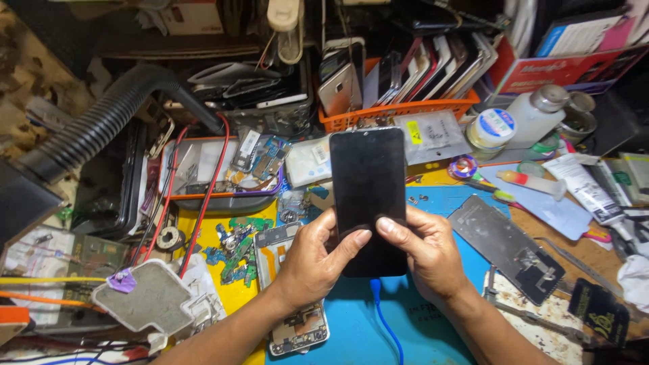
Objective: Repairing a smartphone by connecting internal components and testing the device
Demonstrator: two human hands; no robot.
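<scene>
Head view: a cluttered phone-repair bench seen from above, both hands meeting at its centre.
Packages and labels: a red cardboard box (554,71) with white lettering sits at the top right edge; a clear plastic pouch (433,135) carrying a small yellow sticker lies just below the orange basket (399,108), which is packed with upright phones; a round white jar (492,128) with a blue-and-white label stands beside a white plastic bottle (537,116); a white tube (587,189) with dark print lies at the right.
Phone: a black smartphone (368,196), screen dark, is held upright over the blue mat (365,324), with a blue cable (387,324) running down from its lower end.
Left hand: the left hand (312,260) wraps the phone's lower left edge, fingers curled behind and thumb pressed on the glass.
Right hand: the right hand (426,250) grips the lower right edge, thumb flat on the screen and nearly meeting the other thumb.
Bench: a yellow sheet (223,284) strewn with small green circuit boards (236,250) adjoins the mat; a bare grey phone frame (507,247) lies to the right.
Surroundings: a ribbed black hose (101,122) crosses the upper left; red wires (203,196) trail beside a parts tray (223,196).
</scene>
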